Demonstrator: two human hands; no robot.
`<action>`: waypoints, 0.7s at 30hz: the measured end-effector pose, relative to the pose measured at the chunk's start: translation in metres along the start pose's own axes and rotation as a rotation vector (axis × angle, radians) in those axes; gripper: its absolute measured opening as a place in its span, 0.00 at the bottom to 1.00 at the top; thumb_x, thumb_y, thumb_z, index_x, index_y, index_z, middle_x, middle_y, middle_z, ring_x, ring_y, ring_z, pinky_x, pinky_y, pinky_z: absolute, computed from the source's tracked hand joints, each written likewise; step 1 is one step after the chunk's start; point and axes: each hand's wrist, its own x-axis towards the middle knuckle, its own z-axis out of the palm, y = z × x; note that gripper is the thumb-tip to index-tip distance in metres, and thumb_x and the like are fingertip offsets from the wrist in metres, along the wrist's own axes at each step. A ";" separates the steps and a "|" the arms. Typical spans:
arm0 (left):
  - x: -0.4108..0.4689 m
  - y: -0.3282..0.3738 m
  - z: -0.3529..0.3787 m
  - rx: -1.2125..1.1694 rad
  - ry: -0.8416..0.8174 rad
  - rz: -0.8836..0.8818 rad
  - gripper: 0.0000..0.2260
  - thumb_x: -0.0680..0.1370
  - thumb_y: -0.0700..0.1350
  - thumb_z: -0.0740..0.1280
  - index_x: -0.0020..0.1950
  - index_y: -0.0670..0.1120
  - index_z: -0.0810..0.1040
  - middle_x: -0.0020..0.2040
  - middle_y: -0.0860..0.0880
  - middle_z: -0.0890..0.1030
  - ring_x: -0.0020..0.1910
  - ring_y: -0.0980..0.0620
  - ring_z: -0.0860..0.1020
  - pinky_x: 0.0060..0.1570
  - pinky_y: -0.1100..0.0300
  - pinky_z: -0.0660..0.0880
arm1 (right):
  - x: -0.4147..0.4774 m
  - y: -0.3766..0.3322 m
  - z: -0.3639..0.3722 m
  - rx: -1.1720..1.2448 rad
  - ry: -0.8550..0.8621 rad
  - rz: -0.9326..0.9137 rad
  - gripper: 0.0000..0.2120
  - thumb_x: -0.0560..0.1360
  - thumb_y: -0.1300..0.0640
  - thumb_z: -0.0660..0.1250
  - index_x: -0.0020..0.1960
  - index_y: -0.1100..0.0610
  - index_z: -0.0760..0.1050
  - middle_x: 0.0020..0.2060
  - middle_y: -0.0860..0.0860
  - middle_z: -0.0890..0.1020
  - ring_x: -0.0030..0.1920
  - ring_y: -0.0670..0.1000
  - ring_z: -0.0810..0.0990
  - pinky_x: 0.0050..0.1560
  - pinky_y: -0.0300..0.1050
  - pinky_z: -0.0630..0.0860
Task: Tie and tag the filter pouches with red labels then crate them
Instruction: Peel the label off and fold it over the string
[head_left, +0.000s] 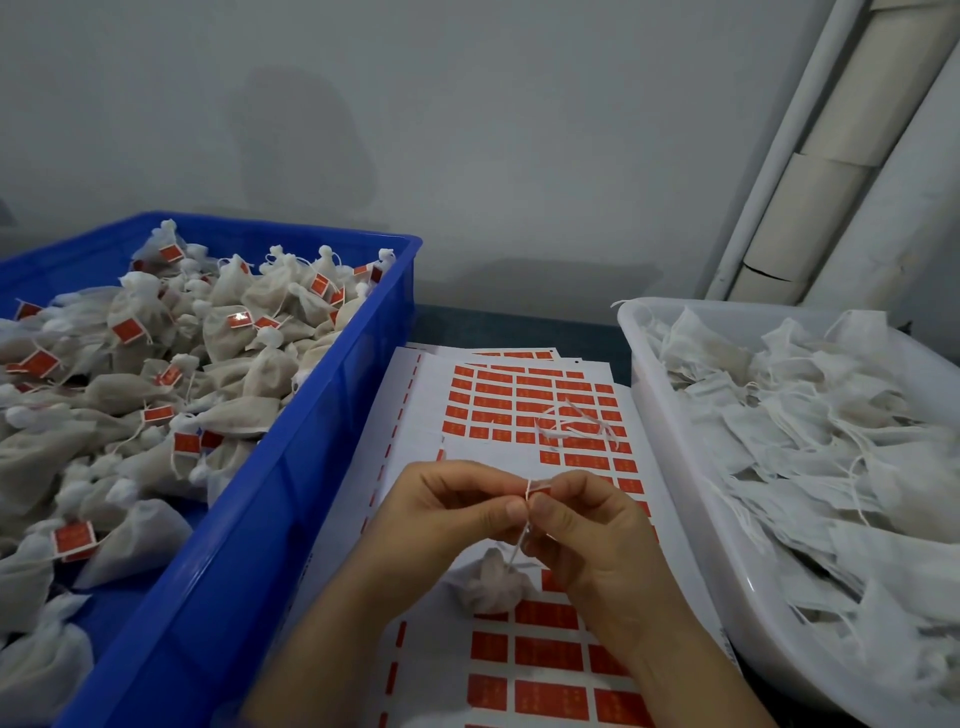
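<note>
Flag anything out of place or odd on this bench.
Only a loose tangle of white string lying on the label sheet, apart from any bag. The left hand and right hand pinch a red label above the pouch, as expected.

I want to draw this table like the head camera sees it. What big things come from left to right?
Blue plastic crate of tied red-tagged pouches → white paper sheets of red sticker labels → white plastic tub of flat untied pouches.
</note>
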 end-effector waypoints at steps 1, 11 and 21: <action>0.000 0.000 0.000 -0.009 -0.006 -0.001 0.08 0.68 0.45 0.71 0.44 0.50 0.86 0.44 0.47 0.85 0.45 0.46 0.83 0.44 0.59 0.79 | 0.000 0.000 0.000 0.007 0.006 -0.001 0.15 0.53 0.44 0.72 0.38 0.47 0.82 0.38 0.50 0.84 0.43 0.55 0.83 0.41 0.42 0.80; 0.002 -0.001 -0.001 0.016 0.112 0.007 0.10 0.61 0.51 0.72 0.40 0.52 0.86 0.40 0.47 0.84 0.39 0.46 0.83 0.39 0.60 0.79 | 0.001 0.000 0.000 -0.104 0.075 -0.063 0.09 0.59 0.47 0.69 0.38 0.42 0.83 0.38 0.45 0.84 0.40 0.49 0.83 0.39 0.37 0.79; 0.005 -0.007 0.002 0.253 0.240 0.050 0.02 0.69 0.43 0.72 0.40 0.50 0.82 0.36 0.52 0.84 0.35 0.50 0.82 0.37 0.61 0.79 | 0.001 0.005 0.003 -0.397 0.149 -0.231 0.07 0.72 0.56 0.67 0.40 0.44 0.76 0.33 0.35 0.81 0.37 0.40 0.81 0.33 0.25 0.73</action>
